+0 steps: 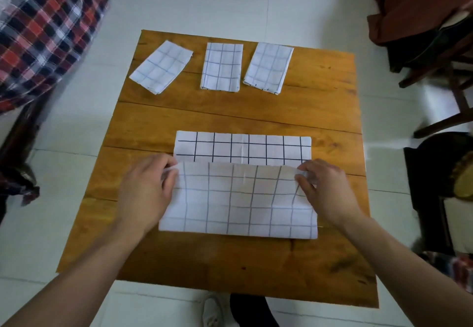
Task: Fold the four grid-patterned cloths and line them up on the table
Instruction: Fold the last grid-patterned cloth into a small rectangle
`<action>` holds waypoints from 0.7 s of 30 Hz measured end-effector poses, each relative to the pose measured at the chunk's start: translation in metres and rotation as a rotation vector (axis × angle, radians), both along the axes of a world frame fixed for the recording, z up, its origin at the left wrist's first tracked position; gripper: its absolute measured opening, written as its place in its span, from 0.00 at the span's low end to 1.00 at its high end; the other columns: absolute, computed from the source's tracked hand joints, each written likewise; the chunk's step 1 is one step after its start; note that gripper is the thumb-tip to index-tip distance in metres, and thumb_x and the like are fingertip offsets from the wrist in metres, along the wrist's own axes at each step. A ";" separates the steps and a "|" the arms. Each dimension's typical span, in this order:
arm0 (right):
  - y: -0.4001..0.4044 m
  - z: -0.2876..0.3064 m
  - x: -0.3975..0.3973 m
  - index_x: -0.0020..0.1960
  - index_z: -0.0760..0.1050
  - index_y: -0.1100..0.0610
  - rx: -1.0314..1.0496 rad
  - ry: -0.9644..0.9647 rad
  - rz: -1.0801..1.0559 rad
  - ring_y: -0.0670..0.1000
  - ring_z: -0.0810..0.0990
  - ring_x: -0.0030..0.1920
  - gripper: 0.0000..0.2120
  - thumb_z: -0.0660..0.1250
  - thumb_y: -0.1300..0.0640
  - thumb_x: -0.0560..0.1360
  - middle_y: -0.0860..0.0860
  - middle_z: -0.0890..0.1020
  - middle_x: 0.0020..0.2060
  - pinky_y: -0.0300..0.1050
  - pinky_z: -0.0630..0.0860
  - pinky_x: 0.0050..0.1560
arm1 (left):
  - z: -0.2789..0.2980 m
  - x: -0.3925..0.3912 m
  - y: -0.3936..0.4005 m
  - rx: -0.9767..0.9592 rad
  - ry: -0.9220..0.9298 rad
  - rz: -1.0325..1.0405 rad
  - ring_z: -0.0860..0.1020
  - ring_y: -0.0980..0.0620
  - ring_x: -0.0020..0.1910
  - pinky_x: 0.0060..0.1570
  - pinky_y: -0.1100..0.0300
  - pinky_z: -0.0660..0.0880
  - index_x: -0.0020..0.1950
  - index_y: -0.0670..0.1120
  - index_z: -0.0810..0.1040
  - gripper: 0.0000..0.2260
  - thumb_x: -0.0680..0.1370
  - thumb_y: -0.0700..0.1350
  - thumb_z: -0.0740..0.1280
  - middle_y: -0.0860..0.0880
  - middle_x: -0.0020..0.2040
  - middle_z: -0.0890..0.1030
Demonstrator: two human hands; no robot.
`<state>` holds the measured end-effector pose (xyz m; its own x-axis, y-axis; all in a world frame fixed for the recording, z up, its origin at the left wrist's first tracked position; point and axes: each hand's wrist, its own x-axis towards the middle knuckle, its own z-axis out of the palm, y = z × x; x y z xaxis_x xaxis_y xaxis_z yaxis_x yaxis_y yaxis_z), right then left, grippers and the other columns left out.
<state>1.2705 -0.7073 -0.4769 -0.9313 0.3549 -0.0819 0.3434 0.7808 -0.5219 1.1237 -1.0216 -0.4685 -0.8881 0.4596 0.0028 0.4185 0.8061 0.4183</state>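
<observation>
1. The cloth (238, 198) lies at the near middle of the table (320, 111), long axis left to right, near half folded over.
2. Left hand (146, 191) and right hand (325, 188) each pinch a corner of the raised flap (palms down).
3. Three folded cloths (221, 66) sit in a row along the far edge.

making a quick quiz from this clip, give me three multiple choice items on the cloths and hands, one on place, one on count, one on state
1. Where do the folded cloths lie on the table?
A. along the far edge
B. along the near edge
C. stacked at the centre

2. How many cloths are already folded small?
A. one
B. three
C. four

3. What are the hands doing with the large cloth?
A. pressing it flat
B. pinching its raised edge
C. not touching it

Key: 1 A, the left cloth, middle cloth and right cloth sit far from the person. 2 B, three lie there. 3 B, left hand and right hand each pinch a corner.
</observation>
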 end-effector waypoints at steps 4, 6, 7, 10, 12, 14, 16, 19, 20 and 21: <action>0.013 -0.011 -0.024 0.52 0.79 0.55 0.012 -0.039 0.021 0.50 0.78 0.39 0.04 0.68 0.59 0.78 0.51 0.80 0.43 0.51 0.79 0.37 | -0.014 -0.023 0.016 0.021 -0.023 0.014 0.74 0.54 0.45 0.43 0.55 0.74 0.51 0.49 0.75 0.02 0.79 0.43 0.66 0.53 0.46 0.76; 0.017 -0.018 -0.036 0.52 0.78 0.55 0.019 -0.067 0.029 0.50 0.77 0.39 0.04 0.67 0.58 0.78 0.51 0.79 0.43 0.49 0.77 0.37 | -0.023 -0.032 0.023 0.035 -0.052 0.041 0.73 0.54 0.45 0.43 0.55 0.74 0.49 0.50 0.74 0.03 0.79 0.42 0.66 0.53 0.46 0.76; 0.019 -0.021 -0.043 0.52 0.78 0.55 0.026 -0.076 0.037 0.50 0.76 0.40 0.04 0.67 0.58 0.78 0.50 0.78 0.44 0.47 0.76 0.36 | -0.028 -0.037 0.026 0.035 -0.059 0.048 0.73 0.54 0.45 0.43 0.55 0.73 0.48 0.50 0.74 0.03 0.79 0.42 0.66 0.53 0.45 0.76; 0.023 -0.030 -0.060 0.54 0.79 0.56 0.052 -0.111 0.036 0.50 0.75 0.40 0.06 0.67 0.57 0.78 0.50 0.78 0.45 0.44 0.73 0.36 | -0.041 -0.050 0.034 0.017 -0.079 0.039 0.72 0.54 0.45 0.42 0.58 0.69 0.46 0.51 0.72 0.05 0.79 0.42 0.66 0.53 0.44 0.75; 0.026 -0.035 -0.071 0.53 0.79 0.57 0.083 -0.135 0.024 0.52 0.76 0.41 0.06 0.67 0.57 0.77 0.51 0.79 0.46 0.46 0.74 0.38 | -0.052 -0.061 0.038 0.006 -0.095 0.031 0.72 0.54 0.45 0.41 0.57 0.69 0.46 0.51 0.72 0.06 0.79 0.42 0.66 0.54 0.43 0.75; 0.028 -0.042 -0.081 0.51 0.79 0.58 0.092 -0.132 0.024 0.56 0.77 0.42 0.05 0.68 0.59 0.76 0.53 0.80 0.44 0.48 0.74 0.38 | -0.062 -0.072 0.039 0.007 -0.104 0.034 0.72 0.54 0.44 0.42 0.54 0.72 0.45 0.51 0.72 0.06 0.79 0.41 0.66 0.54 0.42 0.75; 0.029 -0.048 -0.089 0.50 0.79 0.59 0.100 -0.138 0.021 0.58 0.78 0.41 0.05 0.68 0.60 0.75 0.55 0.80 0.42 0.49 0.74 0.38 | -0.070 -0.082 0.041 0.003 -0.095 0.031 0.72 0.54 0.43 0.41 0.53 0.73 0.44 0.51 0.72 0.06 0.79 0.42 0.66 0.55 0.41 0.74; 0.030 -0.055 -0.100 0.49 0.79 0.60 0.111 -0.153 0.006 0.58 0.78 0.41 0.05 0.69 0.59 0.76 0.57 0.81 0.43 0.49 0.76 0.39 | -0.081 -0.095 0.044 0.005 -0.103 0.027 0.72 0.54 0.43 0.39 0.56 0.71 0.44 0.52 0.72 0.06 0.79 0.44 0.66 0.55 0.42 0.74; 0.031 -0.057 -0.103 0.50 0.79 0.60 0.109 -0.159 -0.006 0.58 0.78 0.41 0.06 0.69 0.59 0.76 0.57 0.81 0.43 0.49 0.76 0.39 | -0.084 -0.098 0.045 0.017 -0.113 0.030 0.72 0.54 0.43 0.38 0.58 0.69 0.45 0.51 0.72 0.05 0.79 0.44 0.66 0.55 0.42 0.75; 0.032 -0.059 -0.106 0.50 0.80 0.60 0.104 -0.168 -0.020 0.57 0.77 0.41 0.06 0.69 0.58 0.76 0.57 0.81 0.44 0.48 0.75 0.39 | -0.087 -0.101 0.046 0.027 -0.124 0.038 0.73 0.54 0.43 0.37 0.59 0.68 0.45 0.51 0.73 0.05 0.79 0.44 0.66 0.54 0.43 0.75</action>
